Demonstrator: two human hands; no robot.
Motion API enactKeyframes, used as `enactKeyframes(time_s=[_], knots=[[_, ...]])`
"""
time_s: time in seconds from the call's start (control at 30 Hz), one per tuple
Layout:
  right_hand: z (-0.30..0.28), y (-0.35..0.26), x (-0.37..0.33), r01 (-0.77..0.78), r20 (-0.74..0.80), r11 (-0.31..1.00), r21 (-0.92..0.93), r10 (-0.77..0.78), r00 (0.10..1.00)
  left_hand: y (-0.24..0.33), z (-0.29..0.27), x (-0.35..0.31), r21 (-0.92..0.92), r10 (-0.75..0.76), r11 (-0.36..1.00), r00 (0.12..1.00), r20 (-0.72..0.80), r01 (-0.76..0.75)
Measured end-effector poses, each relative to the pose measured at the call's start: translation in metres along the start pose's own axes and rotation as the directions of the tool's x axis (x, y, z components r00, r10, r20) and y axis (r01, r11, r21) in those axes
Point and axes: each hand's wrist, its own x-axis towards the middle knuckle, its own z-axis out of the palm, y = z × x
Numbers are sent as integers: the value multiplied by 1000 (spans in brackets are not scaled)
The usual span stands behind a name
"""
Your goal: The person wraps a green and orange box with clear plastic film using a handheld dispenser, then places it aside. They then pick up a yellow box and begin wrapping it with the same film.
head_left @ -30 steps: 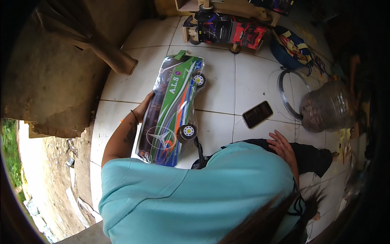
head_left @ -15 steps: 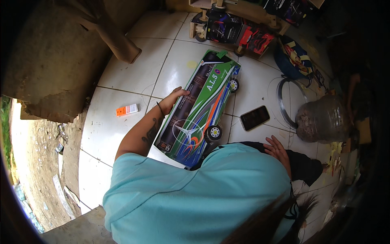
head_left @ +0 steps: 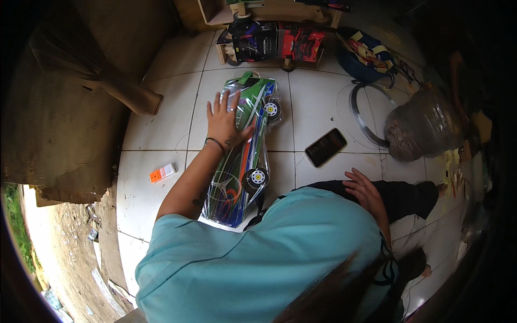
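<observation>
A long toy bus point(head_left: 237, 183) in green, blue and orange, wrapped in clear plastic, lies on the tiles in front of me, with its yellow-hubbed wheels facing right. My left hand point(head_left: 223, 119) rests on its upper part, palm down and fingers spread. Over my dark-trousered leg lies my right hand point(head_left: 365, 191), fingers apart and holding nothing. Nearest to that hand is a smartphone point(head_left: 326, 147) with a dark screen, flat on the floor. Left of my left forearm lies a small orange and white box point(head_left: 162, 173).
Wooden toy trucks point(head_left: 274, 43) with black and red panels stand at the back. To their right is a dark blue tub point(head_left: 358, 62) of scraps. A wire coil point(head_left: 363, 121) leans by a clear plastic jar point(head_left: 423, 126). A brown board point(head_left: 70, 134) stands at left.
My left hand has moved from gripping the bus's left edge to lying flat on its top. The bus has turned more upright in view. My right hand stays by my leg.
</observation>
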Motion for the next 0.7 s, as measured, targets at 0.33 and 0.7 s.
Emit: enactKeyframes(time_s=[0.33, 0.7], knots=[[-17, 9, -7, 18, 38, 993, 121, -23, 999, 64, 39, 25, 74, -248, 968, 883, 398, 239], [-23, 12, -5, 41, 96, 982, 184, -60, 994, 37, 2, 14, 196, -473, 872, 670, 572, 449]])
